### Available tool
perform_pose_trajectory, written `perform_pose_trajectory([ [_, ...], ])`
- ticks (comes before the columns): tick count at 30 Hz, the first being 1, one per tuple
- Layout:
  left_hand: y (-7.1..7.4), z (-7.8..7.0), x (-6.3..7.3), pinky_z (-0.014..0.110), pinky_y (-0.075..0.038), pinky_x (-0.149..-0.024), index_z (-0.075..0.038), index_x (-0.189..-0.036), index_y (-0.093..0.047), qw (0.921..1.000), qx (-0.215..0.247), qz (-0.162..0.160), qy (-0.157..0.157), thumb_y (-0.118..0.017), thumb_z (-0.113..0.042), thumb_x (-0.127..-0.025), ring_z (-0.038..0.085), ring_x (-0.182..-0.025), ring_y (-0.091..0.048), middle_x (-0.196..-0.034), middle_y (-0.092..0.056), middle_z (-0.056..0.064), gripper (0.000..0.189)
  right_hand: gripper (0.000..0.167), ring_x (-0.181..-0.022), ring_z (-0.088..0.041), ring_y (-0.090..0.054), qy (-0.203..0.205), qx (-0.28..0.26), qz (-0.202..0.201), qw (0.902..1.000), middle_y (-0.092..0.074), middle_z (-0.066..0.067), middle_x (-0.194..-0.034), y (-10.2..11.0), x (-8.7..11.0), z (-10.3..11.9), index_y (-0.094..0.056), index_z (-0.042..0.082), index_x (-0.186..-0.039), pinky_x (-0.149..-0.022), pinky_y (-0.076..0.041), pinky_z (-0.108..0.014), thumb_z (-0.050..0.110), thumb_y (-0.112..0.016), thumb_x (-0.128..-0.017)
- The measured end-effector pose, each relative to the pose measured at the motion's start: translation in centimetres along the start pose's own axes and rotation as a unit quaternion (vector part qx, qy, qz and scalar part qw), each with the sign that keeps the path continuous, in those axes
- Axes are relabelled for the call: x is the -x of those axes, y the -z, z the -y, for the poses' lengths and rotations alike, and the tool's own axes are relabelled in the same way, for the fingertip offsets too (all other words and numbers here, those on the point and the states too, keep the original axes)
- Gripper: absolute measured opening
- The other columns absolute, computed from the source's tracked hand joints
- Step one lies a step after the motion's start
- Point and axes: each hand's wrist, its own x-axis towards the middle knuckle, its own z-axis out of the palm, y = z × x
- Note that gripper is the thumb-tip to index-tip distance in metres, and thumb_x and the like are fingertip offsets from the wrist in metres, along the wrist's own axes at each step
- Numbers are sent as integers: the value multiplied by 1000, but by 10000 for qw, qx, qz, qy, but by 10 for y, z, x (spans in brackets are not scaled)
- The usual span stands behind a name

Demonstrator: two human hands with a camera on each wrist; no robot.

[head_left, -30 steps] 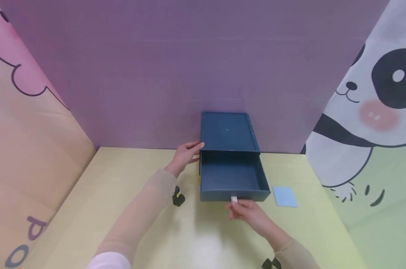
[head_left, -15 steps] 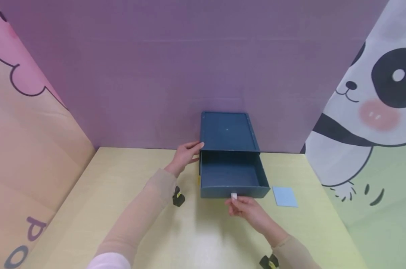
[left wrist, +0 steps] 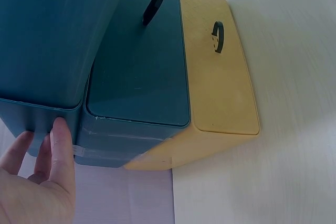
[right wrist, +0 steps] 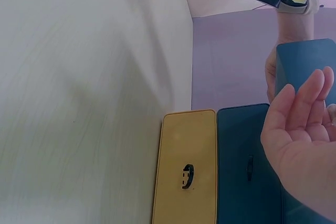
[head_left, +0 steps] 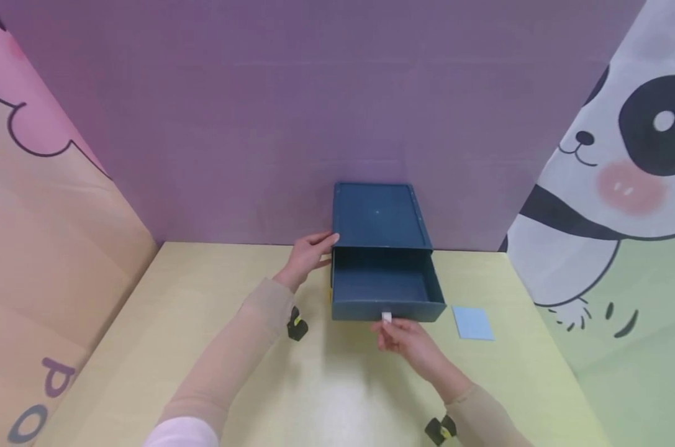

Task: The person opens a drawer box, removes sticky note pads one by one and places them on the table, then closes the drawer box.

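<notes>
A dark blue drawer cabinet stands against the back wall, its top drawer pulled partway out with a bare inside. My right hand pinches the small white knob on the drawer's front between thumb and fingertips. At the cabinet's left side, my left hand rests with extended fingers against the wall near the upper front corner. Below the top drawer, the left wrist view shows a shut blue drawer and a shut yellow drawer, each with a dark pull loop.
A light blue square lies on the pale wooden table to the right of the cabinet. Behind rises a purple wall; printed panels, one with a panda, close off both sides. Black-and-yellow devices sit at the wrists.
The top drawer has slid partway back into the cabinet, and my right hand has moved forward with its knob. My left hand has stayed at the cabinet's side.
</notes>
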Motion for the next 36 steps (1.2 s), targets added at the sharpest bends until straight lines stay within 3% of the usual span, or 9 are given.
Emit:
perform_pose_trajectory([
  [13,-1,0,-2,43,-52,-93,-7,-134,-54,10000,2,-39,-46,-64,-32,-90,29,-113,-58,-136,-53,13,52,33,-77,-9,-57,-15,-260,-122,9996,-59,6,-75,-2,-9,1,-59,-10,-109,-83,-51,-26,17,-40,-101],
  [25,-1,0,-4,42,-53,-93,-8,-133,-54,10000,-28,-64,-17,-65,-34,-89,28,-111,-58,-135,-55,12,53,28,-72,-9,-55,109,-701,-140,9974,-59,7,-71,-1,-15,4,-68,17,-92,-80,-48,-27,21,-42,-102],
  [36,0,0,-3,42,-53,-93,-7,-134,-54,9999,57,-47,81,-65,-32,-90,27,-111,-57,-135,-54,12,52,29,-70,-7,-56,79,-1017,-201,9946,-61,8,-71,-1,-22,4,-67,20,-88,-79,-50,-25,23,-42,-102],
])
